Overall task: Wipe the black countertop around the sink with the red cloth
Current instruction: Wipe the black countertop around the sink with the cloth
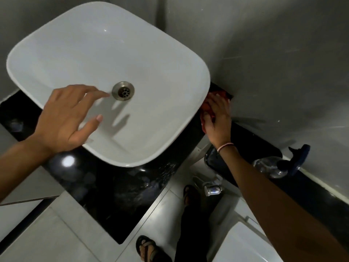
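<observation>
Grey-tiled washroom | red cloth [206, 108] is pressed by flattened right hand [217, 118] onto black countertop [113, 195], wedged beside basin [105, 53] to reach the gap | left hand [64, 118] is held spread, empty, above basin, likely for balance

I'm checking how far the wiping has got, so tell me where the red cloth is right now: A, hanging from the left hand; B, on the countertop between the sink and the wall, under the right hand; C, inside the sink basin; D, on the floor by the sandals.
B: the right hand presses the red cloth onto the black countertop in the gap between the white sink and the wall, while the left hand hovers open and empty over the basin.
</observation>
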Demonstrator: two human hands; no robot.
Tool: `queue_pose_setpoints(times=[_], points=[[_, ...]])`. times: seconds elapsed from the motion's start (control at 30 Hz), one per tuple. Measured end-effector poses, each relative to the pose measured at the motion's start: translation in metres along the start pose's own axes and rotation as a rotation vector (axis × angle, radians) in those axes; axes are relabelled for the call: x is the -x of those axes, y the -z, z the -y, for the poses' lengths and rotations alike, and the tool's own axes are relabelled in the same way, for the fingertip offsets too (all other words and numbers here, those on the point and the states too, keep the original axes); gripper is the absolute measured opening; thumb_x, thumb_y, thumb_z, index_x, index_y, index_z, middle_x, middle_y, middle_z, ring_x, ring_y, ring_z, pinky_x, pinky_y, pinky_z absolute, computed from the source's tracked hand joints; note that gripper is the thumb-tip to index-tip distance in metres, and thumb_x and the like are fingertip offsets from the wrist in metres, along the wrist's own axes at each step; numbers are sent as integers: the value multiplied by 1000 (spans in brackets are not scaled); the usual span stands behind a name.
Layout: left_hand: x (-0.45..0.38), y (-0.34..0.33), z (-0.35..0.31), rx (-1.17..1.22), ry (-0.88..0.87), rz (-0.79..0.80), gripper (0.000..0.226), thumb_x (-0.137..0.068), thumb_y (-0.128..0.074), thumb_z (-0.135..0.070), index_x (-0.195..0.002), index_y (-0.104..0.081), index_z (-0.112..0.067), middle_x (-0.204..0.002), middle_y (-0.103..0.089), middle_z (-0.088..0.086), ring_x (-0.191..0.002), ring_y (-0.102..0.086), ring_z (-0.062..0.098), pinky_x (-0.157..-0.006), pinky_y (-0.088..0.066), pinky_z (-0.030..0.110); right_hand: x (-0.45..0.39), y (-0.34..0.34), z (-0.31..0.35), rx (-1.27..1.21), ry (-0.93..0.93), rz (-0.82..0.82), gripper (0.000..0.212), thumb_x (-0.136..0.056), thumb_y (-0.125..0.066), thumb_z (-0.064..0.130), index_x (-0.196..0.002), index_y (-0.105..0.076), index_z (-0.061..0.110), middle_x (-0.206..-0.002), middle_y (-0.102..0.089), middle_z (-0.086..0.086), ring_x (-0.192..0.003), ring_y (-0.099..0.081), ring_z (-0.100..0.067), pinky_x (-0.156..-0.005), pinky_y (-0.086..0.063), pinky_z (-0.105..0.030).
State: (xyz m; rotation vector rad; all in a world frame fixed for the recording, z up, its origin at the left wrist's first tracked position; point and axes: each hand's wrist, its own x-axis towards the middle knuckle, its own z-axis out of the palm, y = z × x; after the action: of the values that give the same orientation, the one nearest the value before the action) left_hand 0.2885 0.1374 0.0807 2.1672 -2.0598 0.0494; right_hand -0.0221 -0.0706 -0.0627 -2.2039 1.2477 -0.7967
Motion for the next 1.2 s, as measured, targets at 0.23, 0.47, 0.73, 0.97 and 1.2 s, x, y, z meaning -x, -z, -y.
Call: queue_pose_setpoints(times=[0.23, 0.47, 0.73, 0.97, 1.2], points=[[9, -10, 9, 16, 14, -62, 58, -96, -34, -50, -142, -45, -16, -134, -55, 14, -128, -48, 34, -102, -35, 47, 151, -51, 97, 27, 72, 28, 53, -84, -50, 20, -134, -65, 7, -146, -62, -12, -145, -46, -29, -131, -17, -51], [87, 19, -41, 236, 253, -329, 45, -104, -41, -32, -137, -49, -3, -136, -54, 20, -128, -48, 35, -111, -37, 43, 255, -56, 197, 126, 164, 281, 58, -94, -52, 40, -147, -55, 18, -162, -45, -3, -153, -38, -21, -130, -22, -54], [174, -44, -218, 311, 445, -82, 51, -102, -39, -39, -140, -52, -8, -147, -54, 16, -136, -51, 34, -118, -42, 45, 112, 57, 190, -13, 296, -146, 49, -106, -39, 40, -107, -75, 7, -104, -79, -11, -96, -73, -33, -87, -54, -48], [143, -117, -205, 66, 591, 129, 67, -105, -19, -48, -160, -11, -12, -169, -19, 18, -158, -13, 34, -129, -13, 55, 43, 18, 230, 83, 417, 326, 56, -100, -38, 58, -120, -71, 18, -125, -74, -2, -122, -63, -25, -111, -44, -49], [183, -117, -152, 29, 131, 145, 57, -106, -25, -43, -160, -21, -25, -167, -29, 12, -157, -22, 28, -127, -27, 50, 54, -3, 213, 178, 637, 346, 58, -96, -48, 62, -120, -73, 15, -124, -75, -2, -119, -68, -24, -108, -47, -45]])
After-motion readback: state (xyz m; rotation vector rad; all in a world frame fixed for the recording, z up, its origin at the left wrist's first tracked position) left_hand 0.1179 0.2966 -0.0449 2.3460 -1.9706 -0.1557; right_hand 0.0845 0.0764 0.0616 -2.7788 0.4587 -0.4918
